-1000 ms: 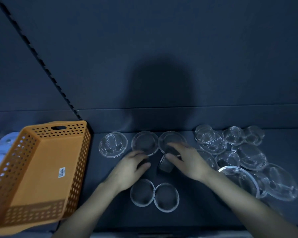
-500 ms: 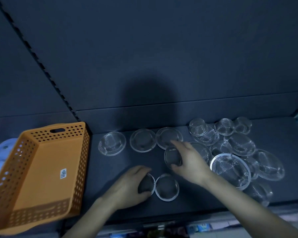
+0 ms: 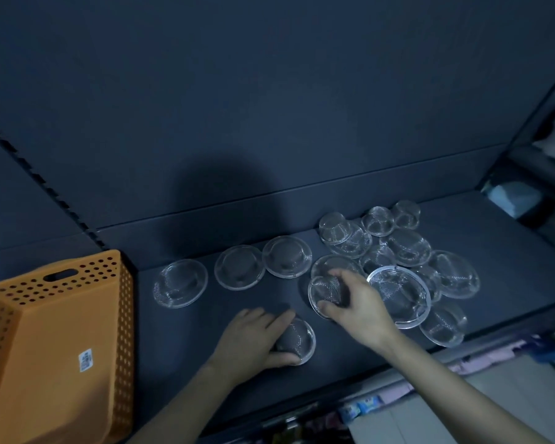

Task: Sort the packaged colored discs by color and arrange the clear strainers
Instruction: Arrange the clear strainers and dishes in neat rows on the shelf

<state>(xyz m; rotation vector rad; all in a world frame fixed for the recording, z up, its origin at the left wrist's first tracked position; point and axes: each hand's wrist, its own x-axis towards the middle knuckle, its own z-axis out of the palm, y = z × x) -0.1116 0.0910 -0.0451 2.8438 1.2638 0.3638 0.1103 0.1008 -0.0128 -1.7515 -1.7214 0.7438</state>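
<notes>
On the dark shelf (image 3: 186, 341) I have both hands down among the clear strainers, close to each other but not touching. My left hand (image 3: 253, 341) is curled over one mesh strainer (image 3: 298, 339), with the fingers across its dome and the thumb along its near rim. The strainer lies dome-up on the shelf. My right hand (image 3: 356, 309), just beyond and to the right of the left, pinches a second strainer (image 3: 326, 293): the fingers hook over its far edge and the thumb presses its near edge. I cannot tell whether this one is lifted or resting on the shelf.

Beyond the left hand, three more strainers stand in a row, dome-up. The left one (image 3: 180, 283) sits apart from the others, while the middle one (image 3: 239, 267) and the right one (image 3: 287, 257) lie edge to edge. To the right of my right hand is a loose heap of strainers that overlap one another. The closest to that hand is a large white-rimmed strainer (image 3: 401, 296), which lies just beside my wrist. Well to the left of my left hand, an orange perforated basket (image 3: 55, 347) sits tilted, with a small white label on its floor.
</notes>
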